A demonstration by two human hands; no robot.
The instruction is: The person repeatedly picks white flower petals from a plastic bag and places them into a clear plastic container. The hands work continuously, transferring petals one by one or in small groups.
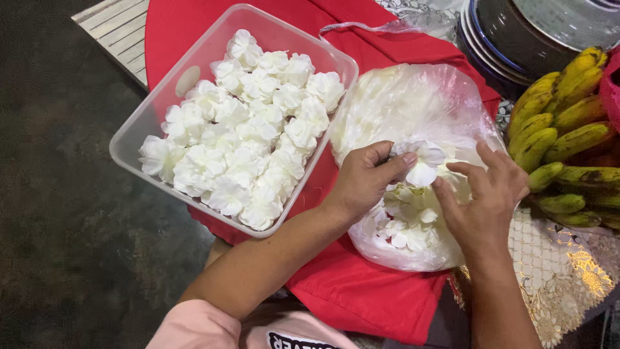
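The left hand (365, 181) is pinching a white fabric flower (423, 161) between thumb and fingers, while the right hand (484, 197), fingers spread apart, is touching its petals from the other side. Directly beneath sits one clear plastic bag (413, 103) of petals; leftward, one plastic tub (161, 116) is holding dozens of finished flowers (245, 129).

- Left hand (365, 181): bare, no ring or watch visible; thumbnail short and unpainted.
- Right hand (485, 200): bare, 5 fingers free of rings; nails not visible from this side.
- Left forearm: uncovered from wrist to above the elbow, no bracelet or band.
- Right forearm: uncovered as far as the lower frame edge, wrist unadorned.
- Sleeve (194, 326): short, pale pink, soft knit fabric, ending above the left elbow.
- Shirt front (290, 336): same pale pink, carrying a black printed panel with white lettering, cut off by the frame.
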